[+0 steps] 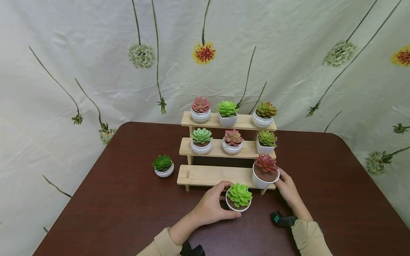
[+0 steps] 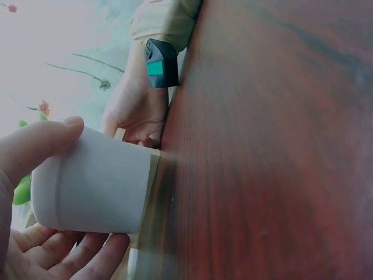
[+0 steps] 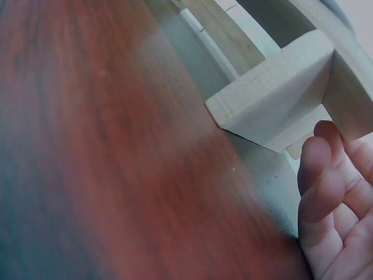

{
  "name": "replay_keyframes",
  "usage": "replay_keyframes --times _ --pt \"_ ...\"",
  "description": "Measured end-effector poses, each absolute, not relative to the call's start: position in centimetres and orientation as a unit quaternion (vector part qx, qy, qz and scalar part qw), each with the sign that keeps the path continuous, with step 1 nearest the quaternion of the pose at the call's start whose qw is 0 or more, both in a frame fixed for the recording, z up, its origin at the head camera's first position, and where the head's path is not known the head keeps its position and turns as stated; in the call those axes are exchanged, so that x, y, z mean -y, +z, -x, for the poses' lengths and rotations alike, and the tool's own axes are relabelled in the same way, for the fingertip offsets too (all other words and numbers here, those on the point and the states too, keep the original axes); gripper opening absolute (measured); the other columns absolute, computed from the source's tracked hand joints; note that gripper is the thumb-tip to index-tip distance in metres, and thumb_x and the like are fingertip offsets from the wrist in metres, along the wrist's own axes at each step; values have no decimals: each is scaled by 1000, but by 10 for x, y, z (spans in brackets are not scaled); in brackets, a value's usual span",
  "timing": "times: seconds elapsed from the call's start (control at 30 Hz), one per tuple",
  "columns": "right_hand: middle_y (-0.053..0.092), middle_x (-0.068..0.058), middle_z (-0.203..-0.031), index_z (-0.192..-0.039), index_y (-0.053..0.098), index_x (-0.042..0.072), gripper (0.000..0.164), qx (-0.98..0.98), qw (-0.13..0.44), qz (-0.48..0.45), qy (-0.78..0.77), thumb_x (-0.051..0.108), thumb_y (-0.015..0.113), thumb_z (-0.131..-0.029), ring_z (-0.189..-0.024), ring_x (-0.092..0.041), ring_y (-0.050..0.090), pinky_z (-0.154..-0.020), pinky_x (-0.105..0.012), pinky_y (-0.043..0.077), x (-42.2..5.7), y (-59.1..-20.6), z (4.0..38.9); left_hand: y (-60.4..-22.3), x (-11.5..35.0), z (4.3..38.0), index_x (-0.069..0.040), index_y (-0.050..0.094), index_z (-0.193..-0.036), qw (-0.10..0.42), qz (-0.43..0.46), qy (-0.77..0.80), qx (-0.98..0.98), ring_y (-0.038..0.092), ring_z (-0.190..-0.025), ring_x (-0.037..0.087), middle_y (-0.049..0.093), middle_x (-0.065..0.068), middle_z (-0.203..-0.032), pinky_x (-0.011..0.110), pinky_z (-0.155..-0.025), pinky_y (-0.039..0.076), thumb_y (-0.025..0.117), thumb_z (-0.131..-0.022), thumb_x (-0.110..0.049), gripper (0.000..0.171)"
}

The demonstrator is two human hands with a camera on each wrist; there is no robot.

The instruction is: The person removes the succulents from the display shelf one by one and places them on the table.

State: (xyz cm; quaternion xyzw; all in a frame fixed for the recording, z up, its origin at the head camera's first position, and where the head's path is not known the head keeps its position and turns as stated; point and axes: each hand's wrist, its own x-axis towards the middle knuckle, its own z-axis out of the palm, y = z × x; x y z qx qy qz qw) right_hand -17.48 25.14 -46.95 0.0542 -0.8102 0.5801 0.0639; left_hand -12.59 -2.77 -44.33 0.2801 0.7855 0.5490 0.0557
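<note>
My left hand [image 1: 211, 206] grips a white pot [image 2: 96, 181] with a bright green succulent [image 1: 239, 195], thumb on one side and fingers on the other. It is held in front of the bottom tier of a three-tier wooden stand [image 1: 217, 176]. At that tier's right end is a white pot [image 1: 261, 181] with a red succulent [image 1: 266, 163]. My right hand [image 1: 288, 188] holds this pot by its right side, partly hidden behind it. In the right wrist view, curled fingers [image 3: 323, 195] are beside the stand's wooden leg [image 3: 280, 96]; the pot's hold is out of sight there.
A dark green succulent in a white pot [image 1: 164, 170] stands on the brown table [image 1: 128, 199] left of the stand. Several potted succulents fill the upper tiers, including a pink one [image 1: 233, 138] mid-stand. A flower-printed cloth [image 1: 96, 64] hangs behind the table.
</note>
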Motion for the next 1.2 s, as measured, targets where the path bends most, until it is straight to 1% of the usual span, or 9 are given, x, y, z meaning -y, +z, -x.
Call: replay_keyframes --times 0.13,0.23,0.37,0.5,0.57,0.6,0.8,0.93,1.2 --pt "56 11 -93 -119 53 -8 29 806 63 -51 586 1 49 -92 -75 -7 51 -58 -24 45 -251 -469 175 -444 27 125 -13 48 -125 54 -278 550 -786 54 -109 10 54 -1 -119 21 -86 48 86 -67 -23 70" --pt "56 11 -91 -117 53 -7 27 803 60 -48 591 0 49 -92 -69 -8 51 -54 -25 44 -251 -469 175 -444 27 125 -13 49 -125 52 -277 548 -788 55 -108 10 55 0 -119 21 -85 48 86 -67 -22 70" --pt "56 9 -87 -115 56 0 25 796 60 -44 600 -2 50 -90 -65 -9 50 -52 -25 44 -250 -469 175 -445 26 124 -13 49 -125 52 -276 549 -788 55 -108 10 56 0 -119 20 -85 48 86 -67 -21 69" --pt "54 7 -82 -110 58 10 24 792 61 -46 606 -1 50 -91 -61 -10 49 -51 -26 44 -250 -469 174 -445 26 124 -13 50 -125 53 -274 551 -786 55 -108 10 56 0 -119 20 -85 48 86 -67 -20 69" --pt "54 7 -80 -109 58 12 24 792 61 -47 606 -1 50 -91 -61 -10 49 -52 -26 44 -251 -469 174 -445 25 124 -12 50 -125 55 -271 551 -788 55 -108 10 56 0 -119 20 -85 48 86 -67 -20 70" --pt "54 7 -81 -110 58 11 24 794 61 -48 603 -1 50 -91 -62 -10 49 -52 -25 44 -251 -469 174 -445 25 124 -12 50 -126 56 -269 550 -788 55 -108 10 56 0 -120 20 -85 48 86 -67 -20 70" --pt "55 11 -89 -119 53 -8 29 805 57 -45 589 -1 49 -91 -75 -7 50 -57 -24 44 -250 -468 175 -449 25 124 -11 50 -126 64 -262 549 -791 56 -108 10 56 1 -120 19 -85 48 86 -67 -21 71" --pt "56 12 -91 -120 53 -7 30 807 58 -46 586 -1 49 -90 -77 -7 51 -59 -24 44 -251 -468 176 -451 25 125 -10 50 -126 62 -266 547 -791 56 -108 12 56 2 -121 20 -85 48 86 -67 -22 70" --pt "56 11 -100 -123 53 -7 33 816 52 -41 575 3 49 -92 -89 -6 49 -70 -21 42 -251 -468 175 -452 24 125 -9 50 -127 66 -266 547 -791 56 -108 13 56 4 -122 20 -85 48 86 -68 -23 71"
